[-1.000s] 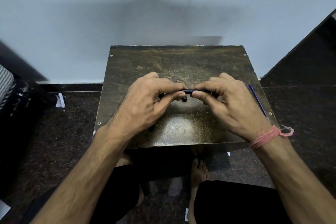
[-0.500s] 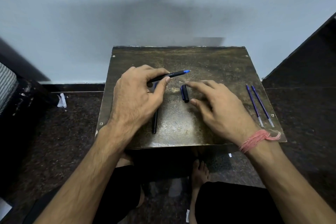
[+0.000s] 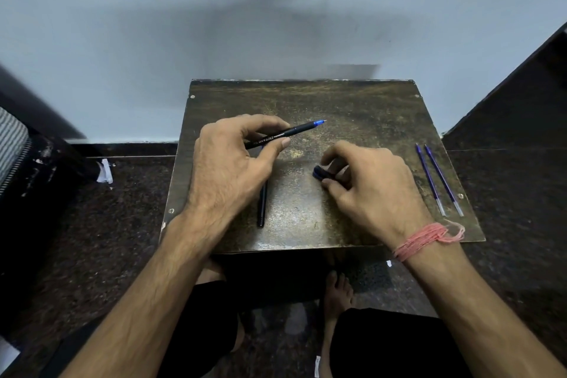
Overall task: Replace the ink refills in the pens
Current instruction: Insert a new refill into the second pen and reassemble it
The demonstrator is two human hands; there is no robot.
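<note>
My left hand (image 3: 230, 169) grips an uncapped black pen (image 3: 288, 133) over the small dark table (image 3: 352, 107), blue tip pointing up and right. My right hand (image 3: 368, 190) pinches the dark pen cap (image 3: 320, 173) between thumb and fingers at the table's middle. A second black pen (image 3: 261, 209) lies on the table, partly hidden under my left hand. Two blue ink refills (image 3: 437, 178) lie side by side near the right edge.
The table stands against a pale wall, with dark speckled floor on both sides. A dark slanted panel (image 3: 521, 95) rises at the right. Paper scraps (image 3: 104, 172) lie on the floor at the left. My knees and a bare foot (image 3: 337, 291) are below the table's near edge.
A second ago both hands held the pen together. The cap came off and lay on the table; now my right hand has curled round it. My left hand keeps the uncapped pen.
</note>
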